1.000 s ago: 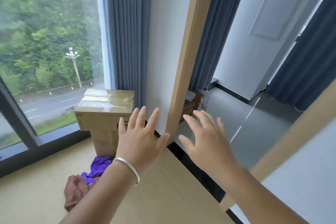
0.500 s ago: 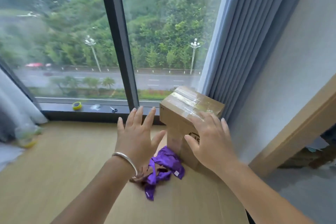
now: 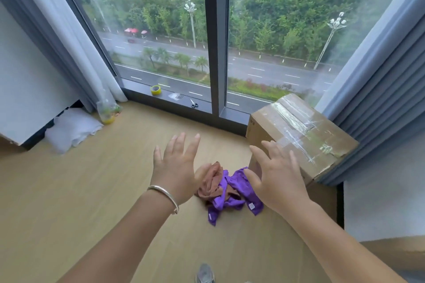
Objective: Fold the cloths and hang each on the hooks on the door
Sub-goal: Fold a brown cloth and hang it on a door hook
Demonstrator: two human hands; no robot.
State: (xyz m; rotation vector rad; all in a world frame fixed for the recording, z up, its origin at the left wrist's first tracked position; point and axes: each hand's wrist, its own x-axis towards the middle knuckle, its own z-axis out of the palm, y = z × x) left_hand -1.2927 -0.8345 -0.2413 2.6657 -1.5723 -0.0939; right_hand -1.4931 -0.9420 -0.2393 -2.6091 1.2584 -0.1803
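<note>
We judge the cloths light, limp and unbreakable, so they should lift with a soft pinch; a corner or hem, such as the purple cloth's [image 3: 239,193] tagged corner toward us, looks the best hold, since it lets the fabric hang open for folding. Purple and brown cloth [image 3: 209,185] lie crumpled together in one tangled heap on the floor [image 3: 80,190], just beside the box [image 3: 299,131] under the window [image 3: 216,30]; our left hand [image 3: 176,167] and right hand [image 3: 276,177] hover over them, fingers spread wide, holding nothing.
</note>
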